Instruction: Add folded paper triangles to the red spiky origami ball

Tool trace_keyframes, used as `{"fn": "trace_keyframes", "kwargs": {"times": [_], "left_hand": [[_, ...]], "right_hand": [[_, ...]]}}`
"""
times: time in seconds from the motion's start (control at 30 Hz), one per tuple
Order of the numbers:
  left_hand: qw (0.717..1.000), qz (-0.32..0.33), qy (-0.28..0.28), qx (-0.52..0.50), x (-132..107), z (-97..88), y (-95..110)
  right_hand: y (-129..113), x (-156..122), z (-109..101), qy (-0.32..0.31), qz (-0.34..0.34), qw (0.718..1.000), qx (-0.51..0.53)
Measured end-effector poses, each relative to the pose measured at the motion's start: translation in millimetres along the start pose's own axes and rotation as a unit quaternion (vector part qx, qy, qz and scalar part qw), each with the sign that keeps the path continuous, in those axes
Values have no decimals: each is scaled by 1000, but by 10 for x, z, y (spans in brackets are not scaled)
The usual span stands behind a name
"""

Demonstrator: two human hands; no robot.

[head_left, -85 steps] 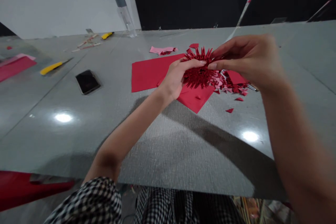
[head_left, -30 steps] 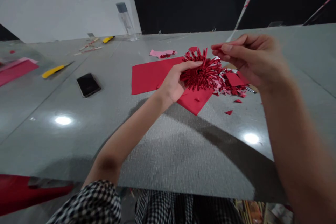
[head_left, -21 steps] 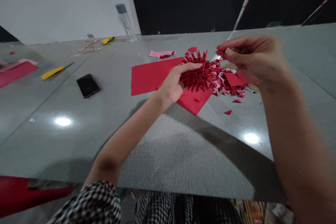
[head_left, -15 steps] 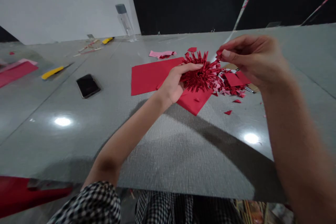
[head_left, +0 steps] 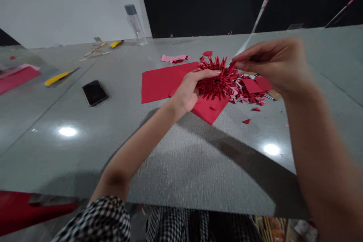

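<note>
A spiky red paper flower (head_left: 214, 81) rests in my left hand (head_left: 190, 87), with the thumb lying over its top left. My right hand (head_left: 269, 62) pinches a small folded red paper piece (head_left: 233, 66) at the flower's upper right edge; whether it touches the spikes I cannot tell. Beneath and behind the flower lie red paper sheets (head_left: 161, 83). A pile of red and pink paper scraps (head_left: 244, 92) sits to its right, with red paper squares (head_left: 255, 85) on top.
To the left are a dark phone (head_left: 95, 92) and a yellow cutter knife (head_left: 58, 78). A second yellow cutter (head_left: 116, 44) lies near the back wall beside a clear bottle (head_left: 136, 24). Pink paper strips (head_left: 175, 59) lie behind the sheets. Loose red scraps (head_left: 246, 121) dot the table.
My right hand has moved slightly left, bringing the folded red piece closer to the flower's edge. The left hand and flower have stayed almost in place.
</note>
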State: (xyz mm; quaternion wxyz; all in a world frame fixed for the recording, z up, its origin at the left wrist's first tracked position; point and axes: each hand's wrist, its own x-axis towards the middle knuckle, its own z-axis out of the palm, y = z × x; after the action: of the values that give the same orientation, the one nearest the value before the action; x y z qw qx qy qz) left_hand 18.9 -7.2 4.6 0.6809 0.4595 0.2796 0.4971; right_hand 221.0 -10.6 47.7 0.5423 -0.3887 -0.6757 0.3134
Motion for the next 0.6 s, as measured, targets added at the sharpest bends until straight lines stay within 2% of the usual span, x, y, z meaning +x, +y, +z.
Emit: {"fn": "trace_keyframes", "kwargs": {"times": [0.33,0.5,0.6], "left_hand": [[1000,-10,-10,12,-16,21,16],[1000,-6,-5,16,-17,15,10],[1000,-2,-1,27,-12,-2,-4]], "right_hand": [[-16,-12,-7,-27,-5,1000,-9],[-23,-1,-36,-52,22,998,-37],[-38,2,-86,-43,27,998,-43]]}}
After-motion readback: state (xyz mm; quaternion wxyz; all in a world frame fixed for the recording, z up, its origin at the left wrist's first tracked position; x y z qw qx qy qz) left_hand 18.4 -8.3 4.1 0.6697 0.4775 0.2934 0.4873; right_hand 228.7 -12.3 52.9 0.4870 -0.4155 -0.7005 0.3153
